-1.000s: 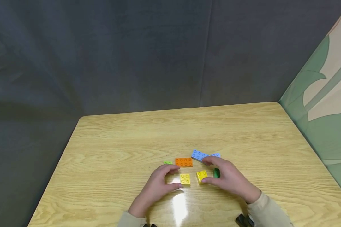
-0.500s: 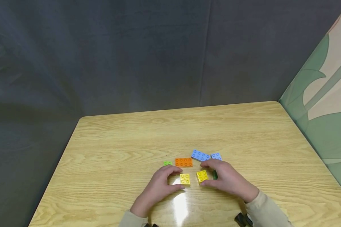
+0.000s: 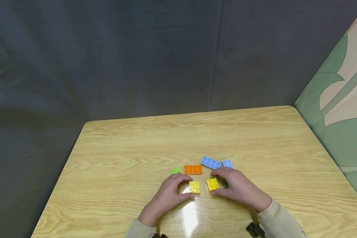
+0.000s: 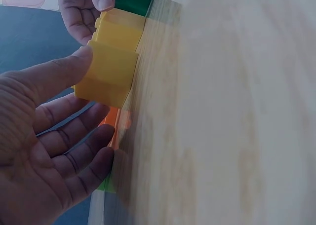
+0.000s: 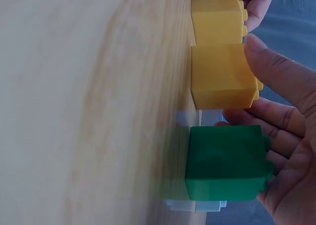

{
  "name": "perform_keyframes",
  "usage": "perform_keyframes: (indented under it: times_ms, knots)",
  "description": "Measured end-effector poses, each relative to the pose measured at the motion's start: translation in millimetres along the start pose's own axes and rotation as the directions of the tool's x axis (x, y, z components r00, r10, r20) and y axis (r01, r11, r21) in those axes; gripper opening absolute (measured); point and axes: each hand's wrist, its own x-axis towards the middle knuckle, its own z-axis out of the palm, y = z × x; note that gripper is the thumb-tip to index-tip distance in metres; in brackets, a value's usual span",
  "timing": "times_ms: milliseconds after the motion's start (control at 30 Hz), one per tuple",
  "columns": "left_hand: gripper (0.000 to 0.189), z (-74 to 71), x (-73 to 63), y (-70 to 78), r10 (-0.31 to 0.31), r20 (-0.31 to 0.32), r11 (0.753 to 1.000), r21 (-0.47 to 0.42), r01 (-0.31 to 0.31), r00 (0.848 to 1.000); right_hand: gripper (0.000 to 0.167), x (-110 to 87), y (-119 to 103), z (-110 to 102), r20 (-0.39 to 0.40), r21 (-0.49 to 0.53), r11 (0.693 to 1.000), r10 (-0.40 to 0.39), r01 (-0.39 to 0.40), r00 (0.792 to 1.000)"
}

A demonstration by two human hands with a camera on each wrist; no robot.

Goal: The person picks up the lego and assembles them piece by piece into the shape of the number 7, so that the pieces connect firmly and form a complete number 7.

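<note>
My left hand [image 3: 172,192] curves around a pale yellow square brick [image 3: 194,187], its thumb and forefinger on either side; the head view shows slight space at the forefinger. In the left wrist view the thumb tip overlaps the brick's upper edge. A second, brighter yellow brick [image 3: 212,184] sits just to the right, slightly turned. Around it reaches my right hand [image 3: 236,186], thumb at the near edge and forefinger apart from the far side. Firm contact is hard to judge. Under the right palm stands a green brick [image 5: 224,163], mostly hidden in the head view.
Behind the hands lie an orange brick [image 3: 193,170], a long blue brick [image 3: 210,163], a small blue brick [image 3: 227,164] and a lime green brick [image 3: 176,171] partly covered by the left hand. The wooden table [image 3: 122,142] ends at a dark curtain [image 3: 148,59].
My left hand has edged right, its fingers coming closer around the pale yellow brick. The right forefinger has drawn nearer to its yellow brick, uncovering more of the small blue one. The bricks stay put.
</note>
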Motion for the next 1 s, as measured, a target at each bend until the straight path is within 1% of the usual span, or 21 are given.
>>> perform_keyframes:
  times_ms: [167, 300, 467, 767, 1000]
  knots:
    - [0.043, 1.7, 0.9, -0.7, 0.003, 0.002, 1.000, 0.002, -0.003, 1.000, 0.043, 0.7, 0.6, -0.3, 0.011, -0.018, 1.000, -0.007, 0.007, 1.000]
    - [0.041, 2.0, 1.7, -1.3, 0.016, 0.002, 1.000, 0.003, -0.016, 1.000, 0.040, 1.3, 1.0, -2.2, 0.017, -0.023, 0.999, -0.029, 0.029, 0.999]
    - [0.041, 2.1, 2.4, -1.7, 0.030, -0.004, 0.999, 0.014, -0.030, 1.000, 0.036, 1.8, 1.1, -2.6, 0.020, -0.025, 0.999, -0.037, 0.037, 0.999]
    - [0.036, 2.5, 1.8, -2.7, 0.021, -0.020, 0.999, 0.030, -0.021, 1.000, 0.032, 2.4, 0.2, -1.3, 0.005, -0.013, 1.000, -0.010, 0.010, 1.000]
    - [0.036, 1.9, 0.6, -2.4, 0.015, -0.016, 0.999, 0.034, -0.015, 1.000, 0.029, 3.5, -0.2, -1.1, -0.034, 0.019, 1.000, -0.023, 0.023, 0.999]
